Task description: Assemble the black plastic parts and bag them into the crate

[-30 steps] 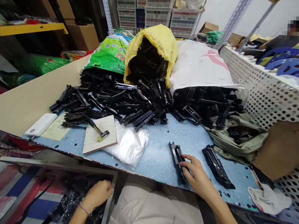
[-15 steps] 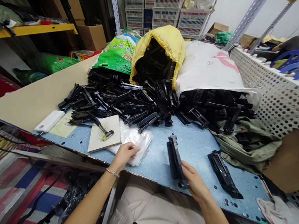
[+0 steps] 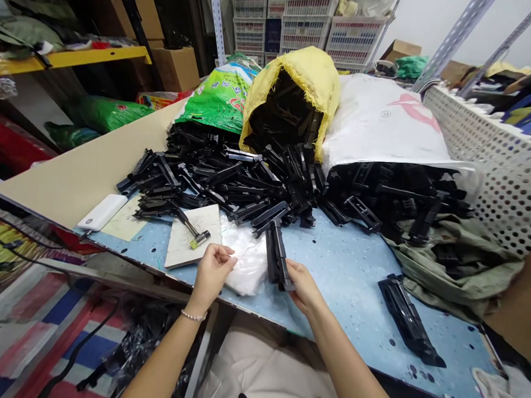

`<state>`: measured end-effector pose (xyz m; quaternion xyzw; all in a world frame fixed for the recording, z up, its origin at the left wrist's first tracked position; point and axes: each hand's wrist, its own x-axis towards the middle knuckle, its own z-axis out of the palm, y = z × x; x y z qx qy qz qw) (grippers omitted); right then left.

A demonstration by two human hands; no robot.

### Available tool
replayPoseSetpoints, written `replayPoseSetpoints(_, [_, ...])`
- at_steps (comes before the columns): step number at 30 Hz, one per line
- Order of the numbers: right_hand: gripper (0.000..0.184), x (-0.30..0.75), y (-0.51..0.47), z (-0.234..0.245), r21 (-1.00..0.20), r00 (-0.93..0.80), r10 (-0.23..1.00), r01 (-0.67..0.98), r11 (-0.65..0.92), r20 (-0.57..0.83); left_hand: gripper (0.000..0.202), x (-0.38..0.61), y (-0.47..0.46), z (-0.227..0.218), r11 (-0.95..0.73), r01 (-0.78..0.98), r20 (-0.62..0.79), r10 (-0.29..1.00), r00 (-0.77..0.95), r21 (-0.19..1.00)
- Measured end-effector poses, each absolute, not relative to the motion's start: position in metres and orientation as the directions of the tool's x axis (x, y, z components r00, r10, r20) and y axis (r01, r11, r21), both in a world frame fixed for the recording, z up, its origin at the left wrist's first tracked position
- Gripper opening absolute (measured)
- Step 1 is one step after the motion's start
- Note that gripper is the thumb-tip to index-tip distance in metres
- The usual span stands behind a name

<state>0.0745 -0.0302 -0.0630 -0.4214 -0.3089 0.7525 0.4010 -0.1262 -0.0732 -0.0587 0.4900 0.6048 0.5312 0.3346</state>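
My right hand (image 3: 304,284) grips the lower end of a long black plastic part (image 3: 277,253), a narrow channel-like piece held upright at a slight tilt. It is over the right edge of a stack of clear plastic bags (image 3: 246,266). My left hand (image 3: 214,272) is at the left edge of those bags, its fingers curled and thumb pressed in; whether anything thin is between them is hidden. Behind it lies a white board (image 3: 182,255) with a small hammer (image 3: 192,231) on it. A similar black part (image 3: 410,322) rests at the right of the blue tabletop.
A heap of black parts (image 3: 231,182) spreads across the back, spilling from green (image 3: 217,98), yellow (image 3: 329,77) and white sacks (image 3: 380,122). A white power bank-like box (image 3: 102,212) lies at left. Grey-green cloth (image 3: 461,274) and a perforated white panel (image 3: 508,152) border the right.
My right hand has carried the black part leftward, closer to my left hand and over the plastic bags. The left hand stays by the bags, fingers curled. The view has shifted slightly.
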Motion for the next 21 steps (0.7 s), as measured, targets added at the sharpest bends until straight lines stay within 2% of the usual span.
replayPoseSetpoints(1, [0.037, 0.081, -0.034, -0.062, -0.804, -0.311, 0.869, -0.348, -0.482, -0.386, 0.006, -0.128, -0.076, -0.058, -0.121, 0.406, 0.237, 0.939, -0.250, 0.906])
replayPoseSetpoints(3, [0.037, 0.091, -0.046, -0.058, -0.777, -0.351, 0.851, -0.370, -0.510, -0.391, 0.019, -0.130, -0.078, -0.057, -0.229, 0.678, 0.364, 0.929, -0.062, 0.699])
replayPoseSetpoints(5, [0.036, 0.098, -0.063, -0.055, -0.715, -0.468, 0.780, -0.361, -0.598, -0.416, 0.034, -0.130, -0.077, -0.058, -0.259, 0.792, 0.356, 0.933, 0.057, 0.553])
replayPoseSetpoints(6, [0.035, 0.099, -0.071, -0.056, -0.680, -0.530, 0.727, -0.333, -0.653, -0.437, 0.041, -0.130, -0.076, -0.058, -0.253, 0.806, 0.336, 0.939, 0.071, 0.535])
replayPoseSetpoints(8, [0.032, 0.099, -0.084, -0.060, -0.622, -0.605, 0.629, -0.264, -0.737, -0.488, 0.057, -0.130, -0.075, -0.058, -0.237, 0.785, 0.300, 0.951, 0.068, 0.572])
replayPoseSetpoints(11, [0.028, 0.090, -0.087, -0.072, -0.577, -0.587, 0.605, -0.267, -0.772, -0.538, 0.072, -0.122, -0.084, -0.052, -0.268, 0.735, 0.272, 0.955, 0.119, 0.623])
replayPoseSetpoints(13, [0.030, 0.081, -0.082, -0.077, -0.614, -0.528, 0.665, -0.303, -0.729, -0.529, 0.077, -0.108, -0.097, -0.046, -0.346, 0.710, 0.253, 0.938, 0.238, 0.614])
replayPoseSetpoints(15, [0.031, 0.071, -0.080, -0.076, -0.759, -0.407, 0.789, -0.281, -0.587, -0.460, 0.079, -0.092, -0.113, -0.037, -0.421, 0.659, 0.212, 0.902, 0.376, 0.623])
replayPoseSetpoints(17, [0.028, 0.065, -0.086, -0.070, -0.917, -0.289, 0.907, -0.169, -0.362, -0.306, 0.075, -0.081, -0.129, -0.026, -0.436, 0.605, 0.180, 0.881, 0.437, 0.667])
replayPoseSetpoints(18, [0.027, 0.064, -0.092, -0.065, -0.958, -0.296, 0.928, -0.106, -0.268, -0.227, 0.068, -0.081, -0.137, -0.019, -0.420, 0.587, 0.177, 0.887, 0.426, 0.692])
replayPoseSetpoints(19, [0.029, 0.067, -0.098, -0.060, -0.976, -0.354, 0.918, -0.057, -0.210, -0.177, 0.057, -0.085, -0.145, -0.013, -0.392, 0.581, 0.175, 0.902, 0.394, 0.714])
replayPoseSetpoints(21, [0.035, 0.083, -0.107, -0.051, -0.983, -0.529, 0.832, 0.018, -0.185, -0.166, 0.031, -0.108, -0.162, -0.003, -0.299, 0.606, 0.135, 0.944, 0.301, 0.737])
